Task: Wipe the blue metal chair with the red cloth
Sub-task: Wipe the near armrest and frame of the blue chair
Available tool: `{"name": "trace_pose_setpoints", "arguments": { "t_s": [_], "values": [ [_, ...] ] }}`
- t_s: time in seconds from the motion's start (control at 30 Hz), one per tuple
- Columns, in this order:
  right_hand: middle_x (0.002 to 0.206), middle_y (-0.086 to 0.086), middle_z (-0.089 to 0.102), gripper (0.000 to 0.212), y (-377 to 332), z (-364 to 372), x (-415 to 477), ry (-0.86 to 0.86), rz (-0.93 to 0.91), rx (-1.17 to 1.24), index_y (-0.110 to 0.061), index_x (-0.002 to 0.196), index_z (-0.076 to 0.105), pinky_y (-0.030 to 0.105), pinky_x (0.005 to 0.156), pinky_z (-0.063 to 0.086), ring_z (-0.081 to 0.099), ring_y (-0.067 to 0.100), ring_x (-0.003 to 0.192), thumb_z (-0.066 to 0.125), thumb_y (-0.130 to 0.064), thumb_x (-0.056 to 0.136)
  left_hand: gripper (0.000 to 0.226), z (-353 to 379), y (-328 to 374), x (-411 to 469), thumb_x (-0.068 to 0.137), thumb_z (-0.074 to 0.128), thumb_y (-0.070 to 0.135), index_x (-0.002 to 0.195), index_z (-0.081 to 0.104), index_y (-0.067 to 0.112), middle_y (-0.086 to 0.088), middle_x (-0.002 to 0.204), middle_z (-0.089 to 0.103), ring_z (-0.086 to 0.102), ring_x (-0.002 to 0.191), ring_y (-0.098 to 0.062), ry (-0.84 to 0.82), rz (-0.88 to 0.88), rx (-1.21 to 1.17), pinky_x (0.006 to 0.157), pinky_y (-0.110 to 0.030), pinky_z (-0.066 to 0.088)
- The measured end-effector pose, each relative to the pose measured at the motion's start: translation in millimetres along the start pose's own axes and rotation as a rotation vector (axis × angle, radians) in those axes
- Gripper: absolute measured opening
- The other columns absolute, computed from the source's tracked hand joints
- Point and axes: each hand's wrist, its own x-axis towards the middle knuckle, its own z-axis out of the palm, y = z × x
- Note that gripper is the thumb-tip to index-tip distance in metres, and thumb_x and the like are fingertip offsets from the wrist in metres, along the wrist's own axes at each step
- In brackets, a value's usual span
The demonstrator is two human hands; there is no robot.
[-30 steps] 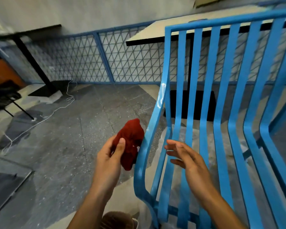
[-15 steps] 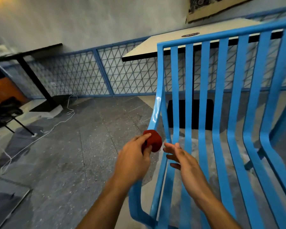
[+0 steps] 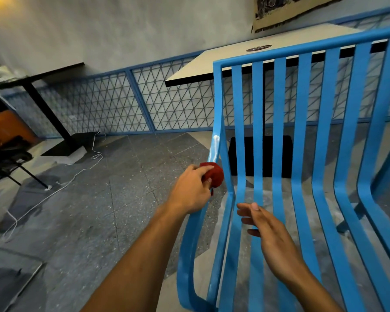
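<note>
The blue metal chair (image 3: 302,154) fills the right half of the view, its slatted back and seat seen from above. My left hand (image 3: 193,190) grips the bunched red cloth (image 3: 214,176) and presses it against the chair's left side rail, just below a pale smear on the rail. My right hand (image 3: 270,233) hovers over the seat slats with straight, relaxed fingers and holds nothing.
A beige-topped table (image 3: 212,64) stands right behind the chair. A blue mesh fence (image 3: 126,104) runs along the wall. To the left stand a black pedestal table (image 3: 45,109) and a dark folding chair (image 3: 7,158); a white cable (image 3: 77,174) trails over the grey floor.
My left hand has moved the red cloth from beside the chair up onto the left side rail and bunched it tighter. My right hand has stayed over the seat, dropping slightly in view.
</note>
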Motion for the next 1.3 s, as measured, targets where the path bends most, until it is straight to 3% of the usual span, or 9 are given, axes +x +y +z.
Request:
{"name": "trace_pose_setpoints", "arguments": {
  "t_s": [0.17, 0.37, 0.53, 0.63, 0.77, 0.9, 1.0, 1.17, 1.3],
  "values": [
    [0.119, -0.018, 0.068, 0.053, -0.3, 1.1, -2.3, -0.002, 0.001, 0.014, -0.038, 0.117, 0.067, 0.038, 0.108, 0.047, 0.060, -0.001, 0.116, 0.034, -0.066, 0.086, 0.038, 11.1, -11.1, -38.0, 0.095, 0.060, 0.012, 0.128, 0.066, 0.030, 0.010, 0.137, 0.055, 0.055, 0.123, -0.014, 0.103, 0.071, -0.110, 0.110, -0.032, 0.044],
    [0.112, -0.020, 0.071, 0.049, -1.8, -7.1, -2.9, 0.021, -0.021, 0.038, -0.038, 0.111, 0.071, 0.038, 0.105, 0.049, 0.063, -0.005, 0.108, 0.037, -0.063, 0.086, 0.041, 10.9, -14.6, -88.5, 0.095, 0.062, 0.019, 0.132, 0.060, 0.039, 0.019, 0.142, 0.047, 0.050, 0.127, -0.009, 0.130, 0.073, 0.015, 0.110, -0.027, 0.039],
    [0.112, -0.022, 0.071, 0.043, 0.3, -11.7, -0.8, 0.019, -0.042, -0.003, -0.044, 0.107, 0.070, 0.042, 0.103, 0.050, 0.063, -0.003, 0.110, 0.047, -0.068, 0.080, 0.038, -1.7, -19.5, -110.6, 0.096, 0.060, 0.019, 0.129, 0.062, 0.038, 0.027, 0.125, 0.047, 0.050, 0.116, -0.001, 0.115, 0.097, 0.047, 0.103, -0.015, 0.035],
    [0.113, -0.021, 0.070, 0.036, 2.3, -8.7, -0.9, -0.013, -0.046, -0.020, -0.048, 0.108, 0.068, 0.041, 0.101, 0.052, 0.063, -0.003, 0.110, 0.051, -0.065, 0.081, 0.036, -10.6, -13.7, -105.7, 0.097, 0.060, 0.016, 0.125, 0.064, 0.037, 0.027, 0.120, 0.049, 0.049, 0.111, 0.002, 0.155, 0.126, -0.040, 0.102, -0.018, 0.039],
    [0.112, -0.019, 0.070, 0.019, 2.7, -5.8, 0.2, -0.030, -0.042, -0.048, -0.043, 0.110, 0.067, 0.040, 0.100, 0.052, 0.063, -0.005, 0.107, 0.055, -0.044, 0.095, 0.031, -19.0, -8.2, -61.0, 0.099, 0.059, 0.017, 0.124, 0.066, 0.033, 0.015, 0.122, 0.057, 0.056, 0.112, -0.009, 0.255, 0.114, -0.182, 0.104, -0.032, 0.046],
    [0.114, -0.019, 0.069, 0.033, 0.7, -5.8, -0.2, -0.030, -0.038, -0.053, -0.044, 0.110, 0.067, 0.040, 0.103, 0.051, 0.062, -0.002, 0.110, 0.048, -0.058, 0.086, 0.029, -10.5, -18.9, -22.8, 0.099, 0.060, 0.022, 0.125, 0.067, 0.034, 0.009, 0.125, 0.061, 0.057, 0.117, -0.014, 0.130, 0.020, -0.238, 0.109, -0.043, 0.045],
    [0.114, -0.020, 0.069, 0.042, 0.9, -6.4, -0.3, -0.021, -0.050, -0.049, -0.045, 0.110, 0.067, 0.041, 0.103, 0.051, 0.062, -0.001, 0.111, 0.045, -0.066, 0.081, 0.032, -1.5, -28.0, -35.9, 0.100, 0.059, 0.022, 0.129, 0.065, 0.033, 0.011, 0.124, 0.060, 0.056, 0.116, -0.011, 0.048, 0.031, -0.214, 0.110, -0.039, 0.043],
    [0.114, -0.021, 0.069, 0.042, 1.5, -3.4, -0.7, -0.035, -0.053, -0.056, -0.045, 0.110, 0.067, 0.041, 0.104, 0.050, 0.062, -0.002, 0.111, 0.044, -0.066, 0.083, 0.037, -1.0, -34.5, -93.9, 0.097, 0.062, 0.017, 0.127, 0.064, 0.039, 0.023, 0.126, 0.052, 0.051, 0.115, 0.003, 0.075, 0.119, -0.127, 0.106, -0.020, 0.041],
    [0.114, -0.021, 0.069, 0.041, 0.5, -4.6, -3.8, -0.044, -0.059, -0.063, -0.046, 0.110, 0.067, 0.042, 0.103, 0.050, 0.062, -0.002, 0.111, 0.044, -0.066, 0.084, 0.043, -4.9, -35.4, -135.3, 0.095, 0.061, 0.013, 0.127, 0.062, 0.042, 0.026, 0.131, 0.047, 0.051, 0.116, 0.000, 0.071, 0.161, -0.005, 0.107, -0.026, 0.044]
  ]
}}
